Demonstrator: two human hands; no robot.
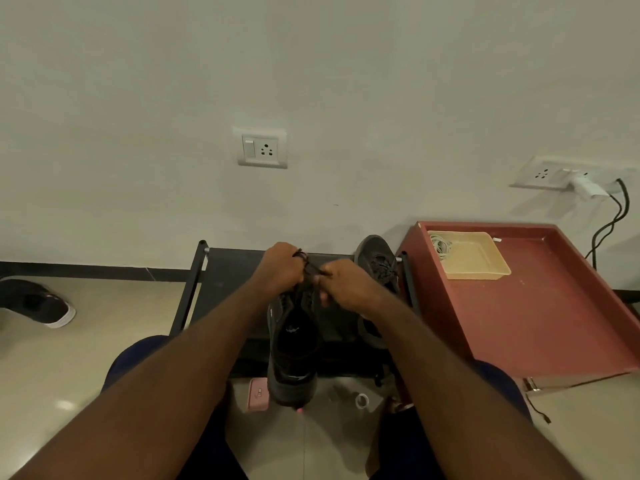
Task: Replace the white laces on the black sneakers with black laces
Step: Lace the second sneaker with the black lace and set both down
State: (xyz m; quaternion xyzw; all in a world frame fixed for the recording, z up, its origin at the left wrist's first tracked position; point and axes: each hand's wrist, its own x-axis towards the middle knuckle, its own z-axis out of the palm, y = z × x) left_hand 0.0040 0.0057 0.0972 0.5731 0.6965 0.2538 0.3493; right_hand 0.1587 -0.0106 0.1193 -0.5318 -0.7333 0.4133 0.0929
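A black sneaker [293, 348] hangs in front of me, heel toward me, over the black rack [221, 271]. My left hand [281, 268] grips a black lace [313, 268] near the shoe's upper eyelets. My right hand [348, 285] pinches the same lace just to the right, and the lace runs taut between the two hands. A second black sneaker [379, 261] with dark laces stands on the rack behind my right hand. White laces [440, 244] lie coiled in a beige tray [474, 268].
The beige tray sits on a red low table [540, 313] at the right. Another dark shoe with a white sole [38, 303] lies on the floor at far left. A pink phone [258, 393] and a small white ring [362, 400] lie on the floor below the sneaker.
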